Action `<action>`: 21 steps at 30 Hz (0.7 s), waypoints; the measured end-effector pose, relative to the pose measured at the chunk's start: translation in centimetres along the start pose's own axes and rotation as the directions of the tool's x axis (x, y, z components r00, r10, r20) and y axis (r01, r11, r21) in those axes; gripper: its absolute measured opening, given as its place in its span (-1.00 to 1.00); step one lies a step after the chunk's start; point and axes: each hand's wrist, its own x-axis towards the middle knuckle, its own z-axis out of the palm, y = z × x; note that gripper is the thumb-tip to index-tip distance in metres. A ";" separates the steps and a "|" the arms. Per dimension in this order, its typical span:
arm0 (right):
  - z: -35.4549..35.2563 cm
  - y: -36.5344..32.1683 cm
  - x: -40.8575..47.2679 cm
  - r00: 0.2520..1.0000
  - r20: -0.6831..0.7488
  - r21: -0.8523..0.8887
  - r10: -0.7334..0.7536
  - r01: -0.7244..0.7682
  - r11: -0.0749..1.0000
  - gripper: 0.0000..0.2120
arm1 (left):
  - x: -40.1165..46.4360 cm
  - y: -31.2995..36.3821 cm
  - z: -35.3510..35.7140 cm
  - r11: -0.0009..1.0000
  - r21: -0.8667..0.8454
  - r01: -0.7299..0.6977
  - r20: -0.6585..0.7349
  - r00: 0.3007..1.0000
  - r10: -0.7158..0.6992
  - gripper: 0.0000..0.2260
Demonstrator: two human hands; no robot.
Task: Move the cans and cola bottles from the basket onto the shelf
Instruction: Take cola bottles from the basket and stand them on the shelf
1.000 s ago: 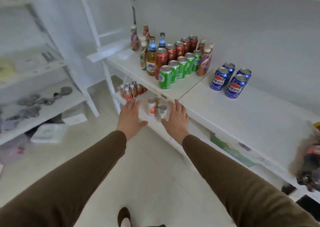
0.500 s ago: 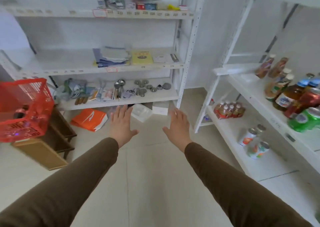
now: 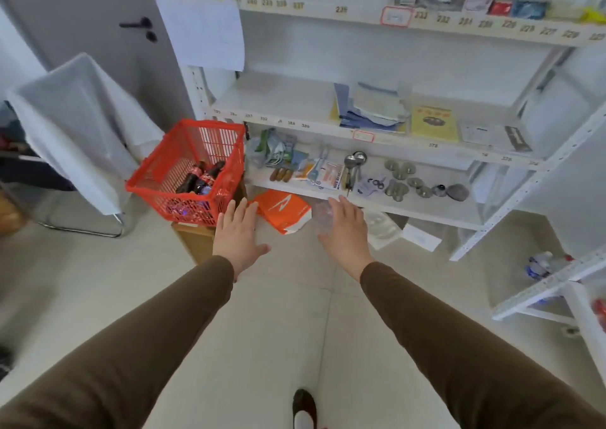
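A red plastic basket (image 3: 157, 179) stands on a low wooden stand at the left of the white shelving. Inside it lie dark cola bottles (image 3: 200, 178) with red labels, and something blue shows low in the basket. My left hand (image 3: 237, 233) is stretched out flat just right of the basket's front corner, holding nothing. My right hand (image 3: 344, 230) hovers further right with its fingers straight, also holding nothing. The drinks shelf (image 3: 554, 284) shows only as a white corner at the right edge.
A white shelf unit (image 3: 360, 133) ahead holds papers, tools and metal parts. An orange bag (image 3: 285, 210) lies on the floor under it. A chair draped in white cloth (image 3: 78, 123) stands left of the basket, before a grey door. My foot (image 3: 303, 407) is on the tiled floor.
My view has swung left from the drinks shelf to the basket, which now sits close ahead. Both hands stay open and held out in front.
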 end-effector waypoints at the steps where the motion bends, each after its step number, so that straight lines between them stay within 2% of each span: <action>1: 0.9 -1.3 2.0 1.000 0.010 0.010 -0.022 0.022 1.000 -0.24 | 1.2 -1.5 -0.6 1.000 0.003 0.023 -0.011 1.000 -0.023 -0.10; 7: 6.5 -11.2 12.1 0.977 0.084 0.034 -0.195 0.193 0.981 -0.27 | 7.2 -11.6 -3.9 0.982 -0.017 0.190 -0.047 0.980 -0.191 -0.07; 11: 10.8 -17.1 17.9 0.954 0.133 0.053 -0.270 0.265 0.963 -0.27 | 10.9 -18.6 -4.5 0.969 -0.030 0.247 -0.035 0.968 -0.248 -0.10; 16: 16.0 -23.2 24.4 0.953 0.149 0.076 -0.263 0.254 0.964 -0.29 | 17.1 -27.1 -5.2 0.969 -0.054 0.241 -0.029 0.970 -0.243 -0.11; 21: 20.6 -27.9 28.9 0.959 0.205 0.093 -0.194 0.178 0.980 -0.28 | 22.7 -33.4 -5.5 0.972 -0.054 0.227 0.062 0.973 -0.224 -0.14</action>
